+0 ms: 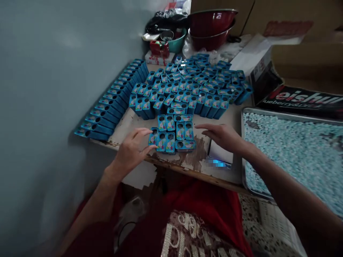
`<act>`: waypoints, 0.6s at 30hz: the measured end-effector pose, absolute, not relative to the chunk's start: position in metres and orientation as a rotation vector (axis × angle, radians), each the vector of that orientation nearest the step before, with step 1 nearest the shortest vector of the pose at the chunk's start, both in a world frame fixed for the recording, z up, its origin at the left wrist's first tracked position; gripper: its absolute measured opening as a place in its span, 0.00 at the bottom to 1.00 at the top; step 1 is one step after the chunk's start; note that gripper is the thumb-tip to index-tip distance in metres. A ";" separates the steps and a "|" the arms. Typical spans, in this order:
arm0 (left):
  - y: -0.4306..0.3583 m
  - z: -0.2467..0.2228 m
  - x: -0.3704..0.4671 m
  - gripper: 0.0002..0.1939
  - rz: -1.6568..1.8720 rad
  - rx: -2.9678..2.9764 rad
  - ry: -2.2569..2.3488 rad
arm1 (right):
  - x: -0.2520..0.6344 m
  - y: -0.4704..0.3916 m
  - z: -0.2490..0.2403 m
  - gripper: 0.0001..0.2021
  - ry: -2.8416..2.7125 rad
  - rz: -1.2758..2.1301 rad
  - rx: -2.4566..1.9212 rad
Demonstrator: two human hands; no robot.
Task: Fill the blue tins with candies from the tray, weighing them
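A small block of blue tins [173, 132] with round windows lies flat near the front edge of a worn white table [187, 162]. My left hand [133, 149] rests at the block's left side, fingertips touching the nearest tin. My right hand [222, 136] hovers palm down just right of the block, fingers spread, holding nothing, above a small white scale [220, 156]. Behind the block stands a large crowd of the same blue tins [193, 89], and a long row of them [112, 98] lines the wall side.
A metal tray [292, 151] full of small pale blue pieces sits at the right. Cardboard boxes [300, 71] stand behind it. Red bowls [211, 28], a teal bowl [177, 42] and a tape roll are at the back. The grey wall [53, 71] is at the left.
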State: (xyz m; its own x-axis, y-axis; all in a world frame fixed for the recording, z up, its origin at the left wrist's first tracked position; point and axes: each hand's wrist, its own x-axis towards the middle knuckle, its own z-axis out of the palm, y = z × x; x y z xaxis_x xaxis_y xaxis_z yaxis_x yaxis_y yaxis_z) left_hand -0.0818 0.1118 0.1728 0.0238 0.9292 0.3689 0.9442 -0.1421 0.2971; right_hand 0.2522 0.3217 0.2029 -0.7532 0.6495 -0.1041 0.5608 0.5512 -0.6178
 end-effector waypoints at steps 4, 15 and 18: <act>0.092 0.167 -0.076 0.13 -0.774 -2.185 -1.981 | 0.210 0.345 0.195 0.26 -3.210 0.328 -0.808; 0.122 0.158 -0.067 0.11 -0.936 -2.272 -1.730 | 0.308 0.295 0.211 0.12 -3.051 -0.078 -1.595; 0.140 0.158 -0.044 0.10 -0.975 -2.299 -1.630 | 0.330 0.269 0.206 0.14 -2.908 -0.016 -1.821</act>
